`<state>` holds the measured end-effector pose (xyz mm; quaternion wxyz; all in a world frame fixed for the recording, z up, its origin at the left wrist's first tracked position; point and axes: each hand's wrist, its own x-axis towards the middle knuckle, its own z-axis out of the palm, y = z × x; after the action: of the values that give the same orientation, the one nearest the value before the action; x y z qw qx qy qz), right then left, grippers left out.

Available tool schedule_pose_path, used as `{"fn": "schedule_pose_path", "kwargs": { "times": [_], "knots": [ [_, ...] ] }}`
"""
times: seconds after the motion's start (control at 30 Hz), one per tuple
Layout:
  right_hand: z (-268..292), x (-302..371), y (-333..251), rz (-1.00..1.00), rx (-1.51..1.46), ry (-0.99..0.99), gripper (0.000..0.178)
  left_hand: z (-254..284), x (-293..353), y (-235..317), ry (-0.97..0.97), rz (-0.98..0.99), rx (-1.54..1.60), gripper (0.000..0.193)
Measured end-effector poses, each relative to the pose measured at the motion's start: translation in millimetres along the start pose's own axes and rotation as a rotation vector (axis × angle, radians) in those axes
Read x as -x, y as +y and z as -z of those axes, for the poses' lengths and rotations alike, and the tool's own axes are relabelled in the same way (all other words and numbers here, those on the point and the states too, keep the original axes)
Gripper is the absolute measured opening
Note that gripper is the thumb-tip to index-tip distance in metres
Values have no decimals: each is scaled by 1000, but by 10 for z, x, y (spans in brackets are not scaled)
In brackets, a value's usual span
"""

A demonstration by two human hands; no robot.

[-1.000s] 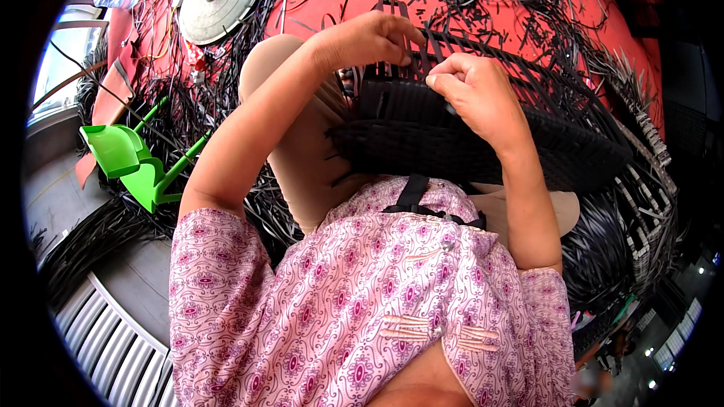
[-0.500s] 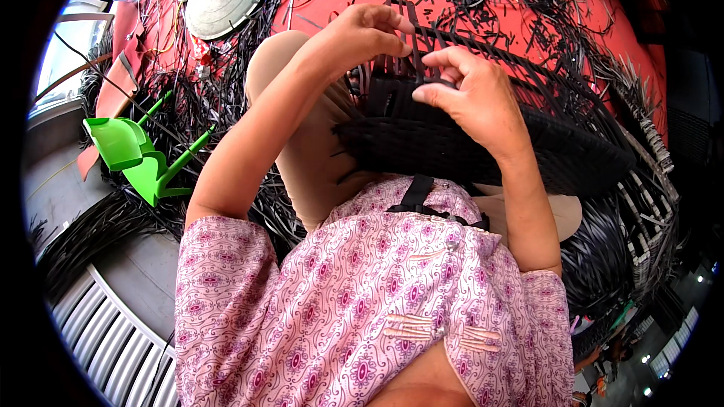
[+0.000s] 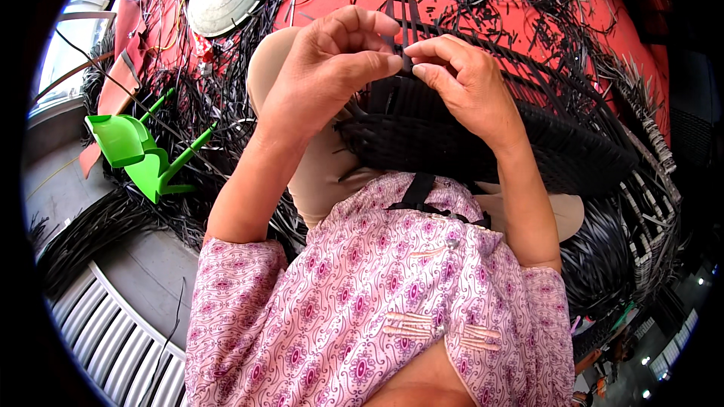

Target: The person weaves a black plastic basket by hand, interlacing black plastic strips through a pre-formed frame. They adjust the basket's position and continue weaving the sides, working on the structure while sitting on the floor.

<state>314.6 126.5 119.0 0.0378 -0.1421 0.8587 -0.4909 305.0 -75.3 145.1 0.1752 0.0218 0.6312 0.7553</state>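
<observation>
Beyond a bright opening (image 3: pixel 87 34) at left lie grey floor (image 3: pixel 158 271), white slatted furniture (image 3: pixel 124 332) and red sheeting (image 3: pixel 339 0).

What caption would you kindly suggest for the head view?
Left hand and right hand close together at black woven strips.

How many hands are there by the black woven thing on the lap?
2. The left hand is at the left end of the black woven piece; the right hand is just right of the left one. Both show, though some fingers are partly hidden.
</observation>
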Motion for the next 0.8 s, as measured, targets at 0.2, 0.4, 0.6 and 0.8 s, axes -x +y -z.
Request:
{"fn": "schedule_pose_path", "kwargs": {
  "times": [0.2,0.4,0.6,0.8],
  "knots": [
    [79,188,84,-10,228,30,17,27,-204,-51,25,111,148,20],
    [-30,297,89,9,338,153,20,281,-589,-283,131,116,183,20],
    [-124,359,182,150,425,227,21,344,-439,-226,219,107,193,19],
    [-178,427,281,229,468,286,21,230,50,-191,271,-15,251,17]
  ]
}}
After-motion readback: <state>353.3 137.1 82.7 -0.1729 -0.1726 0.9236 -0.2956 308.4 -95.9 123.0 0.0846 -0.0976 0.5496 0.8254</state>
